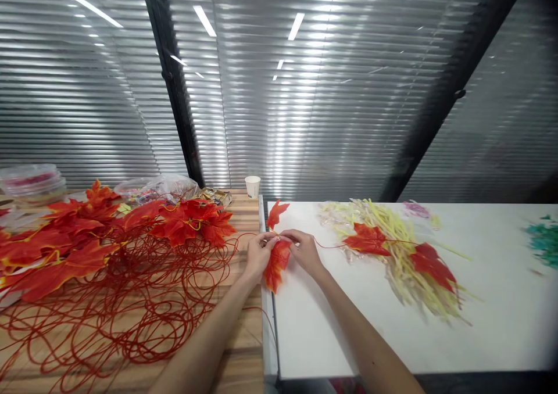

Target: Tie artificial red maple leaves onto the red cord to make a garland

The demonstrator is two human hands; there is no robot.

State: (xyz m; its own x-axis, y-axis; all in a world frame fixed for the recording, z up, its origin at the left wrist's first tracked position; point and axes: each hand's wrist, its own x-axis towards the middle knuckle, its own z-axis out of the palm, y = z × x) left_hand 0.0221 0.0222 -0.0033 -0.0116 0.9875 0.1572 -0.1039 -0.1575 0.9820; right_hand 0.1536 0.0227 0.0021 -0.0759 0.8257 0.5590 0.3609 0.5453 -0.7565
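Observation:
My left hand (258, 255) and my right hand (304, 250) meet over the seam between two tables, fingertips pinched together. Between them is a red artificial maple leaf (276, 264), its lower part hanging toward me. A smaller red leaf piece (277, 214) sticks up beyond the fingers. Red cord (326, 246) runs from my right hand to a maple leaf (367, 240) and on to another leaf (432, 265). Toward the left, cord leads from my left hand to a big loose tangle of red cord (143, 307). Exactly how cord and stem sit in the fingers is hidden.
A pile of red maple leaves (65, 237) lies on the wooden table (244, 347). Behind are clear plastic tubs (32, 183), a plastic bag (174, 186) and a paper cup (253, 187). Yellow strips (401, 266) and green bits (544, 242) lie on the white table (322, 324).

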